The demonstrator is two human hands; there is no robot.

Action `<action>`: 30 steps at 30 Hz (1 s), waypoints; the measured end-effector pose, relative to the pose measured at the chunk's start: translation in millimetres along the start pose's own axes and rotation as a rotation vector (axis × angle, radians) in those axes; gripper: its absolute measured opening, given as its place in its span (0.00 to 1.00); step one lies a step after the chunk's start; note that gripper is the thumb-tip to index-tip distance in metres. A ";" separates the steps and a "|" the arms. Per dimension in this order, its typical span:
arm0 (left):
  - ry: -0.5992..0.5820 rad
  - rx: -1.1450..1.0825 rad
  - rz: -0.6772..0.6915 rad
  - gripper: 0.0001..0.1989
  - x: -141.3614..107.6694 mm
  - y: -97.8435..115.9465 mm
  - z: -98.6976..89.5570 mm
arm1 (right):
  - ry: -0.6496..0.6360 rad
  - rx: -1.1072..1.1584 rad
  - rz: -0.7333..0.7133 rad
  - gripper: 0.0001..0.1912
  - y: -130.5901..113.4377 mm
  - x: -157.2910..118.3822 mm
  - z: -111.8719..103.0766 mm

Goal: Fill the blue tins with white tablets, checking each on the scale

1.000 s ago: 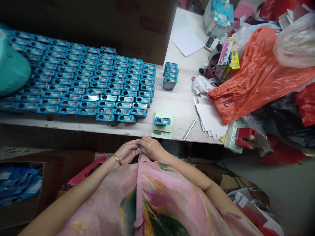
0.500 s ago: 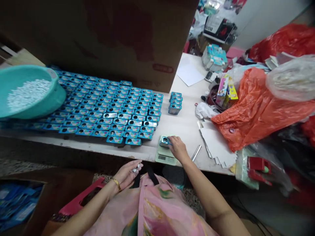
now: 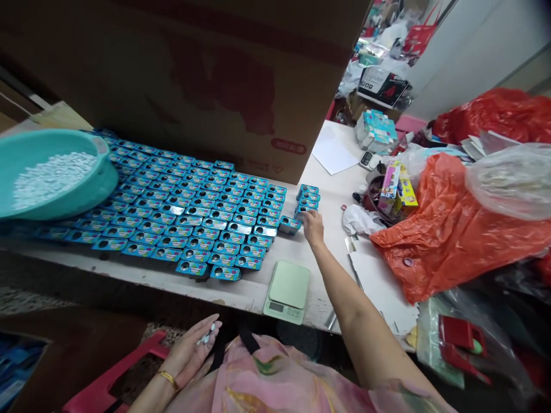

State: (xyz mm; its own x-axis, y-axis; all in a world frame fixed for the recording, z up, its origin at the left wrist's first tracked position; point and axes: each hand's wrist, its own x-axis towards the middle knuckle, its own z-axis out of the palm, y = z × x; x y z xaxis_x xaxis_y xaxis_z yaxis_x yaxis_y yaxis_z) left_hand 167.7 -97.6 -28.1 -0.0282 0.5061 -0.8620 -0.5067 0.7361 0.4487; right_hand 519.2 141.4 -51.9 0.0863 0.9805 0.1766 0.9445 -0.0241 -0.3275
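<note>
Rows of small blue boxes point(image 3: 198, 226) with round holes stand packed on the white table. My right hand point(image 3: 313, 228) reaches to a short stack of blue boxes point(image 3: 308, 195) right of the rows, its fingers at the nearest one; whether they grip it is hard to see. A single blue box point(image 3: 290, 225) stands just left of that hand. The pale green scale point(image 3: 289, 284) has nothing on its plate. My left hand point(image 3: 196, 344) is cupped below the table edge around several small white pieces point(image 3: 206, 334). More white pieces fill the teal basin point(image 3: 101, 180) at the left.
A large cardboard box point(image 3: 241, 86) rises behind the rows. On the right lie an orange plastic bag point(image 3: 447, 229), white card sheets point(image 3: 383, 281) and a metal tool partly under my forearm. A pink stool point(image 3: 107, 378) stands below at the left.
My right hand has left the scale and moved away from me to the short stack. The box is gone from the scale, and a box now stands beside the rows. The view has shifted.
</note>
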 end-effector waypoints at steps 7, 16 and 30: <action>0.023 -0.048 0.002 0.11 -4.3 -9.7 -1.1 | -0.103 -0.328 -0.096 0.12 15.5 23.4 -15.9; -0.164 -0.099 -0.069 0.09 0.4 -0.3 33.8 | -0.138 -0.312 -0.328 0.11 10.2 -118.3 -80.5; -0.447 -0.195 -0.241 0.10 -14.0 3.7 71.2 | -0.168 0.220 -0.592 0.13 -118.8 -226.2 -57.1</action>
State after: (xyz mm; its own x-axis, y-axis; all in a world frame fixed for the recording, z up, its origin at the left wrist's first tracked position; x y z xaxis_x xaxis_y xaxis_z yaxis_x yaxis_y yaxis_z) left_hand 227.6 -70.0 2.4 0.4562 0.5062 -0.7319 -0.6054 0.7793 0.1617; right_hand 405.6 -88.6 0.0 -0.4962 0.8333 0.2439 0.7286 0.5524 -0.4050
